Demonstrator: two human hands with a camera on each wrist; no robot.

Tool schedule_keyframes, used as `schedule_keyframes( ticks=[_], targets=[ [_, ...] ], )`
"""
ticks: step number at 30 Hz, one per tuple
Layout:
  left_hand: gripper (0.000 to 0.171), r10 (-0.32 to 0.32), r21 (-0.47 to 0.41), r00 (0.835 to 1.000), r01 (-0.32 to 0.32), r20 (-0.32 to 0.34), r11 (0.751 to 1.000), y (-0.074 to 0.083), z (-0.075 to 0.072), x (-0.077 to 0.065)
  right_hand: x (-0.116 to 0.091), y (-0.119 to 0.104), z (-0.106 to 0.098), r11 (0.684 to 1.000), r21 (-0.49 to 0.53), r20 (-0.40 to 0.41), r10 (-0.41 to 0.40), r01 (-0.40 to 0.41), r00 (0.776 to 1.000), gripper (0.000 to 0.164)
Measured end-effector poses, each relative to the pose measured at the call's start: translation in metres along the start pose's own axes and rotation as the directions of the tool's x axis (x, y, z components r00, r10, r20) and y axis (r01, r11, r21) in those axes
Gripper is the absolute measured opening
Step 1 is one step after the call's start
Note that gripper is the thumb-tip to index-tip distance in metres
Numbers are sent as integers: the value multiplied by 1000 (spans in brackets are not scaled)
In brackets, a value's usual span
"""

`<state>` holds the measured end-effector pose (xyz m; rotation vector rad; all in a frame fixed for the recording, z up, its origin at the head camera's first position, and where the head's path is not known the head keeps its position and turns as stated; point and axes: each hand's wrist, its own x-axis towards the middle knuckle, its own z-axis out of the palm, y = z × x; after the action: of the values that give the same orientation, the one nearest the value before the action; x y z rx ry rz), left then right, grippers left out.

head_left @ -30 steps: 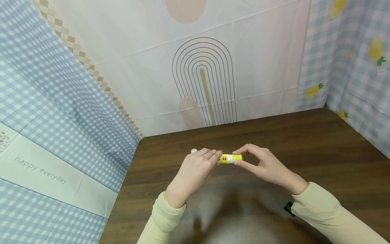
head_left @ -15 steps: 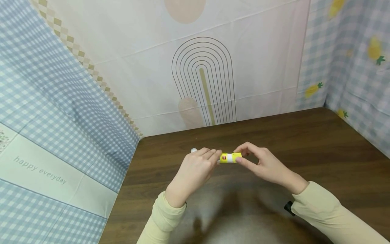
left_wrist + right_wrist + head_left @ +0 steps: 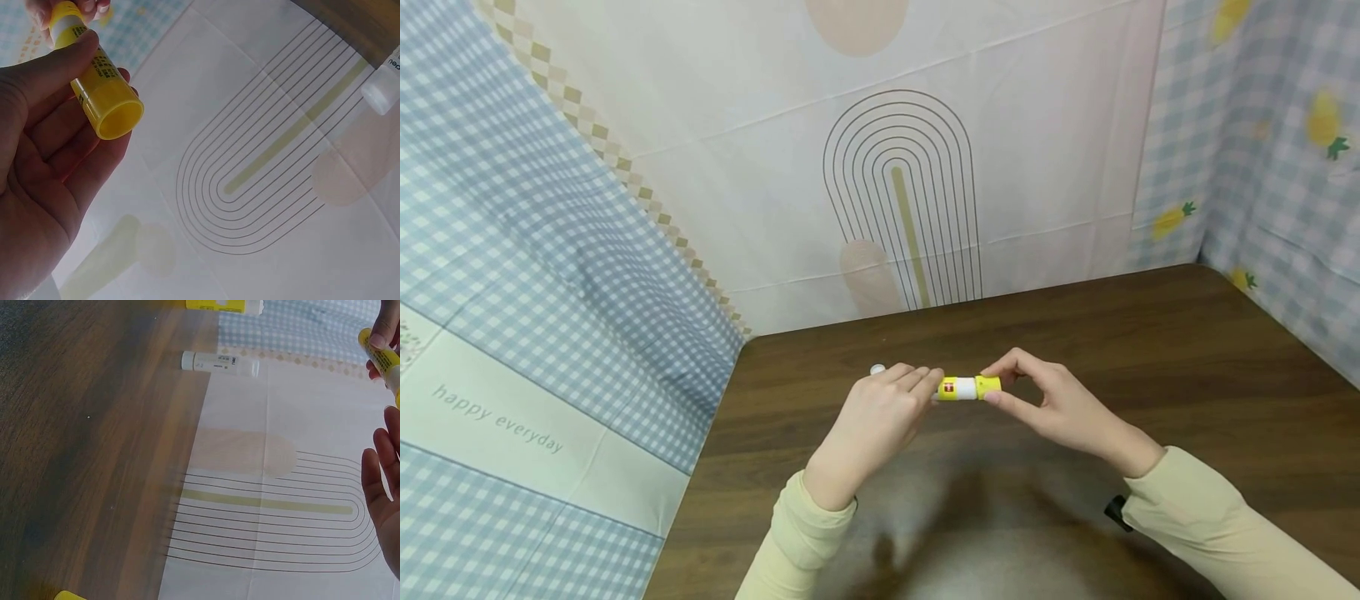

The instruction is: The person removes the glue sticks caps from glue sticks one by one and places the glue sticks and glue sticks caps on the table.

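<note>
A yellow and white glue stick [image 3: 966, 388] is held level above the table between both hands. The left hand [image 3: 883, 421] grips its left part, thumb on one side and fingers on the other. In the left wrist view the yellow tube [image 3: 107, 94] has a hollow open end turned to the camera. The right hand [image 3: 1060, 408] pinches the yellow right end [image 3: 988, 386] between thumb and fingers, with a white band showing beside it. Just behind the left hand, in the head view, the end of a white tube [image 3: 877, 369] shows.
On the dark wooden table [image 3: 100, 450] stands a clear-and-white tube [image 3: 219, 364]. Further yellow things show at the right wrist view's edges: a yellow-and-white tube [image 3: 224, 305] and a yellow piece [image 3: 67, 595]. A printed cloth [image 3: 1045, 150] hangs behind the table.
The right hand has shifted slightly to the right with the yellow end, and the white band looks a little wider. The left hand has hardly moved.
</note>
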<state>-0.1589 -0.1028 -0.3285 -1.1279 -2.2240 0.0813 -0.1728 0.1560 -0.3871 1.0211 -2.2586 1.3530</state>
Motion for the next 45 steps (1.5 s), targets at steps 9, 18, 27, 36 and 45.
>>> schedule_keyframes(
  ticks=[9, 18, 27, 36, 45],
  targets=[
    [33, -2, -11, 1000, 2, -7, 1000, 1, 1, -1, -3, 1, -4, 999, -32, -24, -3, 2, 1000, 35],
    [29, -17, 9, 1000, 17, -9, 1000, 1, 2, -7, -15, 5, -20, 981, -193, -96, -5, -13, 995, 36],
    [28, -8, 14, 1000, 9, -12, 1000, -1, 4, -11, -43, 11, -50, 892, -392, -44, 226, -225, 973, 16],
    [29, -10, 18, 1000, 11, -18, 1000, -4, 5, -16, -77, 29, -59, 818, -430, 150, 482, -382, 863, 24],
    [29, -25, -19, 1000, 24, -14, 1000, -4, 5, -20, -96, 44, -54, 767, -476, 235, 581, -429, 779, 29]
  ],
)
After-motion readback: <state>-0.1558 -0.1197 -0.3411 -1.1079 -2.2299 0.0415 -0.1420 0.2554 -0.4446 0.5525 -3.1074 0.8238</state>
